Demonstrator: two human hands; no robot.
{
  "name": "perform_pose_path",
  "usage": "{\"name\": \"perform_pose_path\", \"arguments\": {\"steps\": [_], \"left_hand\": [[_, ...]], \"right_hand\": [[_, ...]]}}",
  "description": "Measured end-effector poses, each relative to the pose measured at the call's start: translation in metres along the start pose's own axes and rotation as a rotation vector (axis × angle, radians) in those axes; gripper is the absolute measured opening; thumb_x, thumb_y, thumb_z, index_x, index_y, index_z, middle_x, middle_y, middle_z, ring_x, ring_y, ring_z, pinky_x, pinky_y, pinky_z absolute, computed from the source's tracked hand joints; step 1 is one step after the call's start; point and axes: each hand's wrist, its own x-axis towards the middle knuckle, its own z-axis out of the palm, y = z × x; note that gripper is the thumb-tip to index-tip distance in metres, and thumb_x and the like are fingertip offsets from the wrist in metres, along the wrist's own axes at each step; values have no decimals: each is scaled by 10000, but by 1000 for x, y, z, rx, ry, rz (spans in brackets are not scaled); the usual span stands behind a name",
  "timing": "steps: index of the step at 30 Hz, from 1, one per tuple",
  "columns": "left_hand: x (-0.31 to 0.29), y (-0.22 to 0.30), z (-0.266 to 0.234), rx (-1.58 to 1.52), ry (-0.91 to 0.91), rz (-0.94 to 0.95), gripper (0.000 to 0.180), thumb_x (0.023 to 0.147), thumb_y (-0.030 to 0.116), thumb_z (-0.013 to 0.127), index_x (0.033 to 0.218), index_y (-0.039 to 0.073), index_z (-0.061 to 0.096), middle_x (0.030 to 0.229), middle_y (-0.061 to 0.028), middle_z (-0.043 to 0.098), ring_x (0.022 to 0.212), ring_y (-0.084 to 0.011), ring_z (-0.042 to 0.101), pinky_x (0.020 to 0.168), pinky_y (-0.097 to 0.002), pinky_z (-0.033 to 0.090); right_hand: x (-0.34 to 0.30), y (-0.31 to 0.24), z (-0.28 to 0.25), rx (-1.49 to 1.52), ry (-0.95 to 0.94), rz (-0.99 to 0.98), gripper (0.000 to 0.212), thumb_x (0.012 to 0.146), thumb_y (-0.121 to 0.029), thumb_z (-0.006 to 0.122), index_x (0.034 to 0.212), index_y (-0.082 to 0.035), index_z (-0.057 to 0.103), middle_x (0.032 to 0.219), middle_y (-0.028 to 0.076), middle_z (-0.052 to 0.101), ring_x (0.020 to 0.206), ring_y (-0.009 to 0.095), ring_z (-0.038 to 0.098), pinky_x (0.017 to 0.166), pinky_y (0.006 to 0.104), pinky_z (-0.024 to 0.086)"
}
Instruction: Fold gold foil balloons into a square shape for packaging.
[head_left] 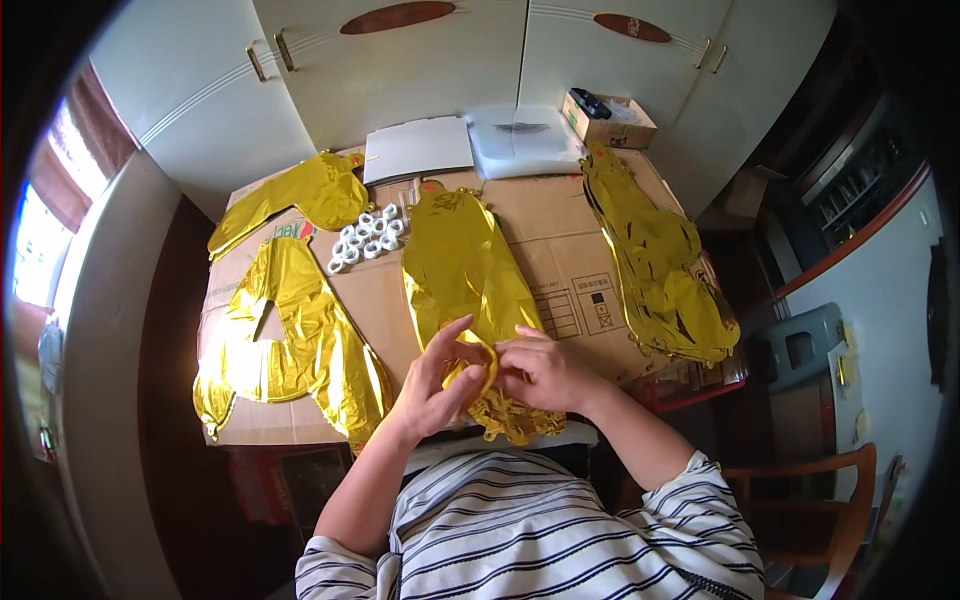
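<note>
A flat gold foil balloon [460, 260] lies in front of me, its near end gathered and crumpled below my hands. My right hand [545, 370] has its fingers bent and pinches the foil near the table's front edge. Beside it, my left hand [440, 385] curls round the folded gold strip, index finger raised and thumb against the foil. Its fingertips are partly hidden by the foil. To the left lie an arch-shaped gold foil balloon [330, 335] and another gold foil piece [320, 195]. A pile of gold foil balloons [650, 260] rests at the right.
Several small white rolls [372, 252] sit left of the middle balloon on the cardboard-covered table [555, 240]. At the back are a white board [420, 148], a clear plastic stack [525, 145] and an open carton [612, 125]. A wooden chair [850, 500] stands at the right.
</note>
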Motion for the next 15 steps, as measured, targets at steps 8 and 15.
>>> {"name": "perform_pose_path", "arguments": {"steps": [8, 15], "left_hand": [[-5, -41, -20, 1015, 304, 144, 643, 926, 213, 642, 1498, -1, 437, 1495, -238, 467, 1441, -426, 374, 1210, -556, 234], [-3, -40, 12, 1211, 29, 126, 690, 972, 427, 582, 1495, -3, 450, 1625, -200, 341, 1544, -415, 206, 1232, -610, 115]], "right_hand": [[-6, 40, -23, -426, 150, -96, 386, 906, -294, 728, 1215, -64, 700, 1386, 113, 624, 1393, 320, 483, 1201, 520, 319], [-11, 44, -16, -422, 55, -102, 379, 906, -265, 719, 1217, -51, 691, 1391, 124, 625, 1395, 331, 485, 1200, 542, 305]]}}
